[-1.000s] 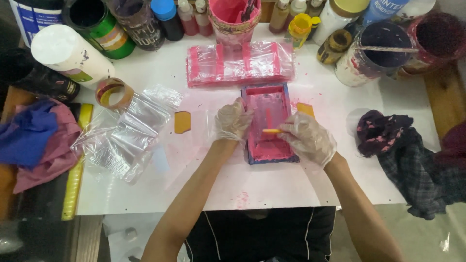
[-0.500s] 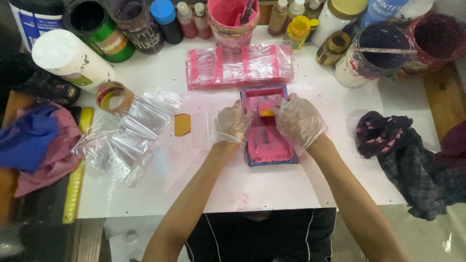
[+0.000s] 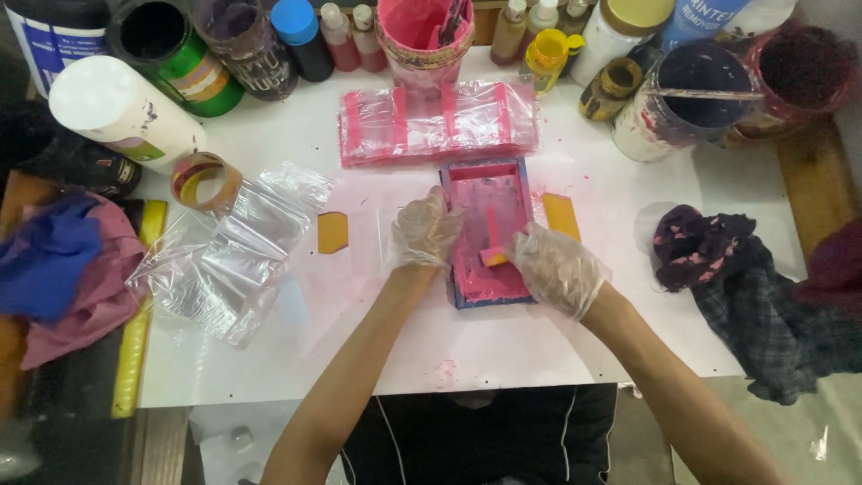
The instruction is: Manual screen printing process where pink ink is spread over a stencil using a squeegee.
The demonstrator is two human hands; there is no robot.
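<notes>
Already pink paint covers most of the frame (image 3: 488, 235) mid-desk; its upper part looks thinner. Left hand (image 3: 424, 230) grips the frame's left edge, while right hand (image 3: 555, 267) pinches a small orange scraper (image 3: 493, 257), so spreading seems unfinished.

Both hands, the left hand (image 3: 424, 230) and the right hand (image 3: 555, 267), wear thin, wrinkled clear plastic gloves. The framed screen (image 3: 489, 232) is coated with wet, glossy pink ink. The table (image 3: 503, 341) looks smooth and white. The bags (image 3: 229, 256) are shiny transparent plastic. The rag (image 3: 745, 287) on the right is soft checked cloth.
</notes>
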